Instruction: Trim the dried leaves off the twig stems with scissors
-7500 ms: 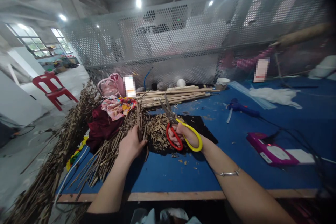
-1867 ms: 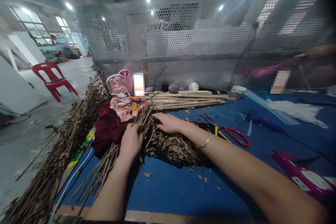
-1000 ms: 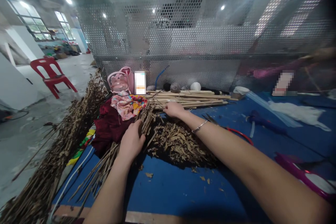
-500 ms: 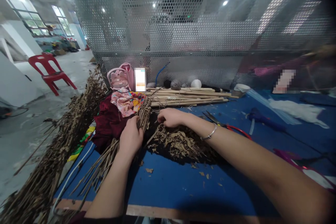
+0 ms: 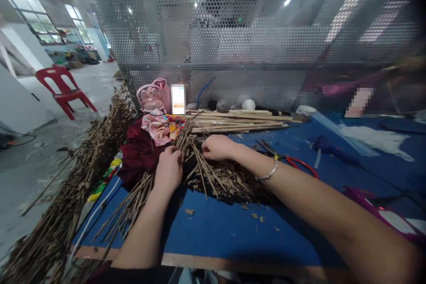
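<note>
My left hand is closed over a bundle of thin dry brown stalks lying on the blue table. My right hand is curled around the tops of a few stalks that fan out over a heap of dry leaf scraps on a black mat. Red and yellow scissors lie on the table just right of my right wrist, untouched.
A big pile of dry stalks hangs off the table's left side. Dark red cloth, a patterned cloth and a pink bag sit behind. Pale wooden sticks lie along a perforated metal screen. A pink device and a blue glue gun are on the right.
The scissors my right hand held earlier now lie on the table. My right hand reached to the stalks beside my left and has pulled a few of them over the leaf heap.
</note>
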`<state>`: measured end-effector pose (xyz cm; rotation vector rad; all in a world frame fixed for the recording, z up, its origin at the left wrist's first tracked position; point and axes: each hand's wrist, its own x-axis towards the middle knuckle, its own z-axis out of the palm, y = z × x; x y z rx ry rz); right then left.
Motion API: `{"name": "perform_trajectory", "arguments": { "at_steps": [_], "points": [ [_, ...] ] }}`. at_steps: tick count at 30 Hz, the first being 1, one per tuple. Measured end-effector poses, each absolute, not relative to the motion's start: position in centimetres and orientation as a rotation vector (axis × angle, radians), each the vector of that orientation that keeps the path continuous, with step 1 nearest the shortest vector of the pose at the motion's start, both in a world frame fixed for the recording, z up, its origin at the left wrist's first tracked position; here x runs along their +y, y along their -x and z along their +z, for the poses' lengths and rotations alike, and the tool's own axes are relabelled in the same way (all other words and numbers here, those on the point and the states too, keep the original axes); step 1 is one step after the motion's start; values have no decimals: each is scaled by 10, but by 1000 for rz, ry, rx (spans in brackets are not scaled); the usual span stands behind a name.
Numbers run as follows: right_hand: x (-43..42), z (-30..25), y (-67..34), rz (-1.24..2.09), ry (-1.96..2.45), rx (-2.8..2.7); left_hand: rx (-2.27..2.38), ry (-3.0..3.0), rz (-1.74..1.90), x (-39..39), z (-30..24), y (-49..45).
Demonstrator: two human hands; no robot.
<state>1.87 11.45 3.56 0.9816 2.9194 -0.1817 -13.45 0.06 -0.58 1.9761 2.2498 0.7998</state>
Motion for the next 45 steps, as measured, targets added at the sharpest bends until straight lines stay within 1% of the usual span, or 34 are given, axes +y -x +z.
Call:
{"name": "perform_trajectory", "arguments": {
  "at_steps": [5, 10, 12, 13, 15, 17, 19, 21, 23, 26, 33, 40, 45],
  "points": [
    [109, 33, -21, -360, -960, 2933, 2202, -2038, 775, -3, -3, 125],
    [106, 29, -5, -910, -858, 3006, 2035, -2012, 878, -3, -4, 128],
    [105, 27, -2, -984, -850, 3028, 1976, -2019, 962, -2, -5, 133],
    [103, 25, -2, -939, -858, 3047, 1966, -2023, 989, -1, -6, 135],
    [97, 21, -5, -711, -856, 3096, 1990, -2040, 964, 0, -6, 139],
    [89, 16, -9, -396, -742, 3126, 2035, -2079, 837, 0, -7, 140],
    [82, 12, -16, -170, -597, 3115, 2075, -2108, 700, -2, -8, 138],
    [79, 12, -23, -39, -554, 3076, 2112, -2117, 603, -4, -10, 134],
    [78, 16, -29, 23, -604, 3034, 2133, -2117, 537, -6, -11, 131],
    [74, 21, -35, 7, -678, 3037, 2147, -2129, 498, -6, -11, 128],
    [40, 11, -41, -45, -581, 3147, 2167, -2131, 526, -7, -11, 123],
    [25, 10, -91, -311, -908, 3453, 2301, -2138, 517, -8, -17, 97],
    [24, 5, -130, -381, -1248, 3490, 2400, -2119, 550, -12, -12, 90]
  ]
}}
